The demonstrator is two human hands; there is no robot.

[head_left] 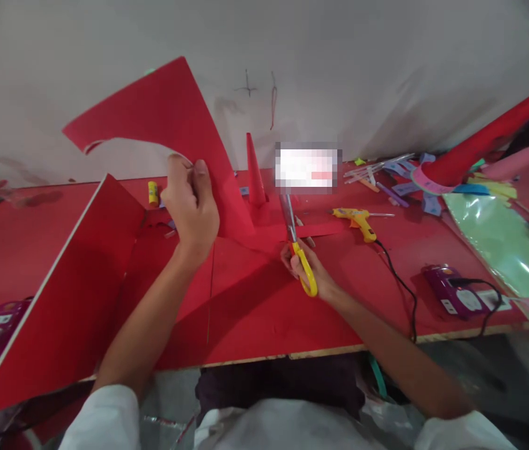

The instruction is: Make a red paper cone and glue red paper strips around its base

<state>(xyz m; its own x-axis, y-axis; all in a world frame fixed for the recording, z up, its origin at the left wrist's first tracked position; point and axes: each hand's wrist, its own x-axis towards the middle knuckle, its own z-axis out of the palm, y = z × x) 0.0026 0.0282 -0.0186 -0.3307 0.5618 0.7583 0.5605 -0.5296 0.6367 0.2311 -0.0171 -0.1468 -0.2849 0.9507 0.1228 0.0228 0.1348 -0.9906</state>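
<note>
My left hand (192, 203) is closed on the edge of a large red paper sheet (170, 119), holding it up off the table; the sheet has a curved cut along its lower left edge. My right hand (308, 269) grips yellow-handled scissors (295, 240) whose blades point away from me, over the red paper's lower strip lying on the red table (255, 306). A small red paper cone (255, 172) stands just behind the sheet.
A yellow glue gun (358, 220) with a black cord lies right of the scissors. A purple power strip (456, 299) sits near the right edge, another at far left (4, 315). A small yellow glue stick (152, 192), paper scraps, a long red cone (489, 140), green sheet (503, 240).
</note>
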